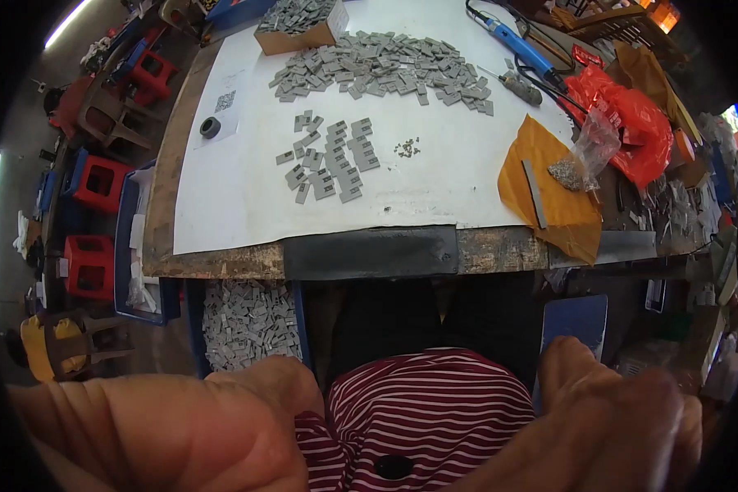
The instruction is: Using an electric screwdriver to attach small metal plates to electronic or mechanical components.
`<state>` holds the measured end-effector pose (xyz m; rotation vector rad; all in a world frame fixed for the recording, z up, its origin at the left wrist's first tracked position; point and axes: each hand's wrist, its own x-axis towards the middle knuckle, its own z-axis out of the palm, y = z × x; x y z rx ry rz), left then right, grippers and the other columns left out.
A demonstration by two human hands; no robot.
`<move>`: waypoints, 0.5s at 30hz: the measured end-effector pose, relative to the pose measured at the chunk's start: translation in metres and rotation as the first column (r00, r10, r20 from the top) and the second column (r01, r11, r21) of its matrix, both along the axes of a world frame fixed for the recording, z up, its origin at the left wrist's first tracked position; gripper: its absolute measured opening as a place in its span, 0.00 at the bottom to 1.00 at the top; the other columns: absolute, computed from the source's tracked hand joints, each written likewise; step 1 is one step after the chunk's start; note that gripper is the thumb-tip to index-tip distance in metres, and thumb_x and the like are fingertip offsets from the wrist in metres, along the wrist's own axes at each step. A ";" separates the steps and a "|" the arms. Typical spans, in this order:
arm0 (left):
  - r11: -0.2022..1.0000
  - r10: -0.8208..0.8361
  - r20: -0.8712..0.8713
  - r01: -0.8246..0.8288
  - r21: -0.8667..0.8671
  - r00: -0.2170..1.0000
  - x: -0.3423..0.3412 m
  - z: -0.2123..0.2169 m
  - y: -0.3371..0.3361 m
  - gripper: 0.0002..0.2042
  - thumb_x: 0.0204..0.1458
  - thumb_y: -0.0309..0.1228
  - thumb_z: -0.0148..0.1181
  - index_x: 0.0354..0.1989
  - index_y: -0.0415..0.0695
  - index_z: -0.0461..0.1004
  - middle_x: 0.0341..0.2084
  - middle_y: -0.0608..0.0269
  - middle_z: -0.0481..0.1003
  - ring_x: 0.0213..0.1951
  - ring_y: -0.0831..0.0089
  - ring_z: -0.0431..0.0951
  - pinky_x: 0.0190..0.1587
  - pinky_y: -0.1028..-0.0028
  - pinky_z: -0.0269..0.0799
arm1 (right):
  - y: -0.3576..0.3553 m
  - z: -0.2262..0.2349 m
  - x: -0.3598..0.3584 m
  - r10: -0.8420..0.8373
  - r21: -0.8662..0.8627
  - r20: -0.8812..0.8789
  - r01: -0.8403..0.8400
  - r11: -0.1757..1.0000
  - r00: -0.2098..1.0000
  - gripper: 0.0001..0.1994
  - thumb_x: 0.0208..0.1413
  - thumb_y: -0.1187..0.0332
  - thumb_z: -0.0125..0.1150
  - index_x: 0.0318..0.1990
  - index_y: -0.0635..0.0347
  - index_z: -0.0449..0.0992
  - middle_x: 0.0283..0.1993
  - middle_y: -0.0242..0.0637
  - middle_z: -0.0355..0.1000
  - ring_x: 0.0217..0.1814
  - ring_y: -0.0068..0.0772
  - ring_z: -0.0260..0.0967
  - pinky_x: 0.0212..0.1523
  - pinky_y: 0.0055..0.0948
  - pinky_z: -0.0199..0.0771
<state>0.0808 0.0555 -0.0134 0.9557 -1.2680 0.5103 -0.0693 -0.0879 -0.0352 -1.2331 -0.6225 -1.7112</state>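
Note:
My left hand [213,435] is raised close to the camera at the lower left; its wrist and heel show, but its fingers are out of sight. At the lower right, my right hand [631,418] is also very near and cut off by the rim, its fingers not readable. Neither hand touches anything on the table. Across the white sheet [443,180] lie small grey rectangular pieces: a large heap [377,70] at the back and a smaller group [336,160] laid out nearer me. Beside that group sits a little scatter of tiny brass-coloured parts [407,148].
A cardboard box [303,37] of grey pieces stands at the back. On the right are a blue-handled tool [521,45], a screwdriver [521,88], a red plastic bag [623,123] and yellow-brown paper [521,176]. A black ring [210,127] lies left. Below the table edge is a blue bin [195,328].

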 end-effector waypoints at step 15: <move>1.000 0.006 0.034 -0.006 -0.012 0.999 0.001 0.005 -0.006 0.18 0.50 0.40 0.51 0.41 0.37 0.71 0.35 0.53 0.73 0.33 0.67 0.72 0.38 0.70 0.69 | -0.001 -0.001 -0.009 -0.047 0.049 0.135 0.041 0.998 0.990 0.08 0.47 0.72 0.59 0.31 0.66 0.68 0.27 0.40 0.69 0.19 0.24 0.64 0.11 0.16 0.60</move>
